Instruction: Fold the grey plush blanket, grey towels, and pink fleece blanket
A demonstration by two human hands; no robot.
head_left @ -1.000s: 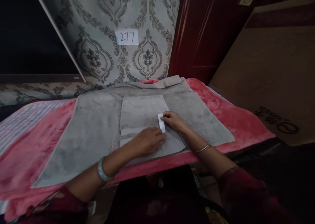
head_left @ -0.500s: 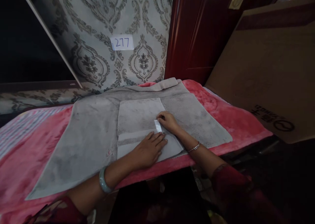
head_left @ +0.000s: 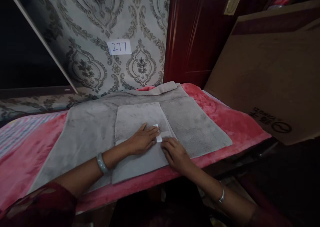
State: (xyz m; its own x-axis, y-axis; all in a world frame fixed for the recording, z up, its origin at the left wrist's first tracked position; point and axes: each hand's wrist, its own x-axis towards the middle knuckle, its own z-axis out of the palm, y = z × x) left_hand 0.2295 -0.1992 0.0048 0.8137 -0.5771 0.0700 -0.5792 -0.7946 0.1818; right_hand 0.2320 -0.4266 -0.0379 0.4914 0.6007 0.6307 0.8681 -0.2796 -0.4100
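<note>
A flat, pale grey rectangular piece (head_left: pixel 138 115) lies on a larger grey plush cloth (head_left: pixel 92 130). Its lower part looks smoother and lighter than the upper part. A short white strip (head_left: pixel 159 138) lies near its right side, partly hidden by fingers. My left hand (head_left: pixel 142 139) is laid flat over the strip's middle, fingers stretched out to the right. Just right of the strip's lower end, my right hand (head_left: pixel 176 153) rests on the pale piece with its fingers bent and slightly apart. No object shows in either hand.
Under the grey cloth is a red plush blanket (head_left: pixel 250 130), with a striped cloth (head_left: pixel 27 128) at left. A large cardboard box (head_left: pixel 270 70) leans at right. Behind stand a patterned wall with a "277" label (head_left: pixel 119 47), a dark screen (head_left: pixel 22 54) and a dark red door (head_left: pixel 192 37).
My left hand has shifted up and left, onto the strip. My right hand has left the strip's upper end and come down beside its lower end. The view has shifted slightly.
</note>
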